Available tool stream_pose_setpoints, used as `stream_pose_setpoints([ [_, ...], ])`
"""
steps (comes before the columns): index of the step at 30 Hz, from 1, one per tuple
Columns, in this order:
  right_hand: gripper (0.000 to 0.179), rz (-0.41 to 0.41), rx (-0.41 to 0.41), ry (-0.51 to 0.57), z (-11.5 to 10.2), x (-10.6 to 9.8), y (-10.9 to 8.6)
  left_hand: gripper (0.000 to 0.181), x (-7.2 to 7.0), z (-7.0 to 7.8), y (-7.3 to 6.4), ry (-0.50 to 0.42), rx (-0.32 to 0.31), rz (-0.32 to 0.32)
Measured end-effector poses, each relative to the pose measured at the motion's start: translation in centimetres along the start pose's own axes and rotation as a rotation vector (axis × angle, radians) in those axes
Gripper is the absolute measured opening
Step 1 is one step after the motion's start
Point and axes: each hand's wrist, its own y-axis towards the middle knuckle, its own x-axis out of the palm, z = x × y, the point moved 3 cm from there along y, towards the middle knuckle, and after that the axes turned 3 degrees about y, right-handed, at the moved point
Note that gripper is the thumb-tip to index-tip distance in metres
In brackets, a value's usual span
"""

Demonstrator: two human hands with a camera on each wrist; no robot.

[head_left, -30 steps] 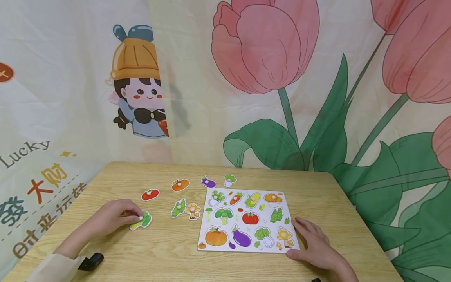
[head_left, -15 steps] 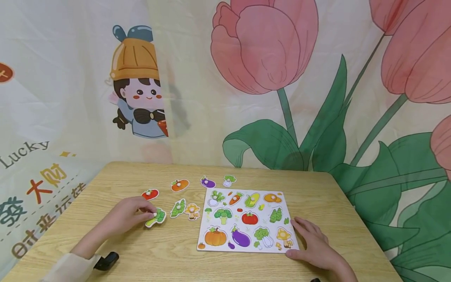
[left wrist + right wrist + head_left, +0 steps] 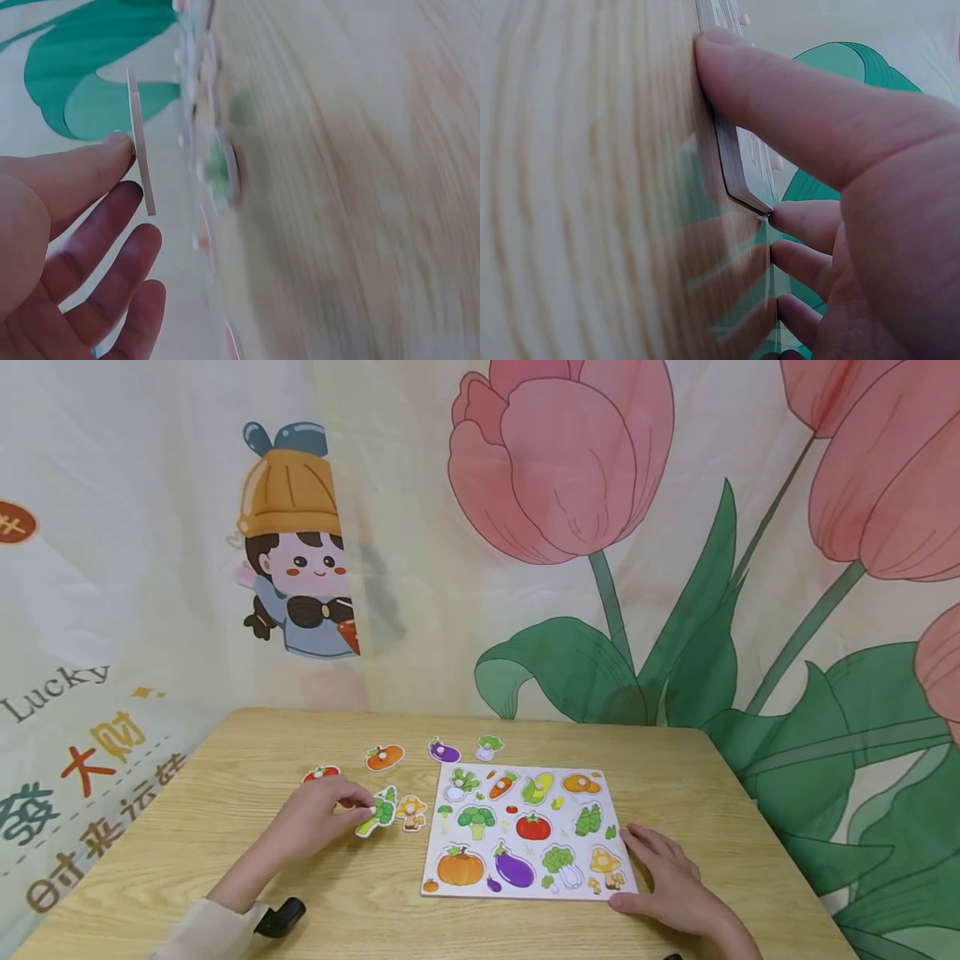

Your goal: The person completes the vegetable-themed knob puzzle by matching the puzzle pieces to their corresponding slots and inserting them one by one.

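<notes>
My left hand (image 3: 322, 810) pinches a broccoli puzzle piece (image 3: 383, 813) by its small knob. The left wrist view shows that piece (image 3: 142, 150) edge-on, raised off the table between thumb and finger. It overlaps the loose pea-pod piece (image 3: 389, 793) in the head view. A mushroom piece (image 3: 411, 812) lies just right of it. My right hand (image 3: 671, 881) rests at the right side of the white vegetable puzzle board (image 3: 525, 893). Its thumb (image 3: 735, 75) lies along the board's edge and a fingertip touches near the corner, the fingers barely bent.
Loose tomato (image 3: 322, 772), pumpkin (image 3: 385, 757), eggplant (image 3: 446, 751) and cabbage (image 3: 490, 746) pieces lie along the back of the wooden table (image 3: 360, 910). Knobbed radish, carrot (image 3: 503, 786), corn and orange-brown pieces sit in the board's top row. A printed curtain (image 3: 420, 610) hangs behind.
My left hand has carried the broccoli piece rightward, from the table's left side to over the pea-pod piece. The hand now partly covers the tomato piece. My right hand and the board have stayed put.
</notes>
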Motion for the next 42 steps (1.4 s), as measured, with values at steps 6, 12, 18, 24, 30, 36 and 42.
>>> stream_pose_setpoints([
  [6, 0.110, -0.006, 0.002, 0.006, 0.1, 0.1, 0.0, 0.016, 1.4, 2.0, 0.6, -0.008, -0.054, -0.006],
  [12, 0.109, -0.009, 0.001, 0.006, -0.2, -0.1, -0.1, 0.013, 2.5, 4.1, 1.0, 0.007, -0.072, 0.005],
  [18, 0.108, -0.009, -0.006, 0.000, -0.4, -0.3, -0.1, 0.009, 3.6, 5.9, 2.2, 0.006, -0.097, 0.004],
  [24, 0.108, -0.008, -0.009, 0.001, -0.3, -0.2, -0.1, 0.009, 5.1, 7.8, 3.4, -0.011, -0.135, -0.013],
  [30, 0.107, -0.009, -0.014, -0.001, -0.2, -0.2, -0.2, 0.010, 6.5, 9.1, 4.4, -0.034, -0.139, -0.007],
  [36, 0.107, -0.008, -0.021, -0.010, -0.1, -0.2, -0.2, 0.009, 7.7, 10.3, 5.3, -0.048, -0.142, -0.002],
  [42, 0.107, -0.008, -0.020, -0.013, -0.3, -0.2, -0.2, 0.006, 8.7, 11.2, 5.8, -0.065, -0.162, -0.028],
])
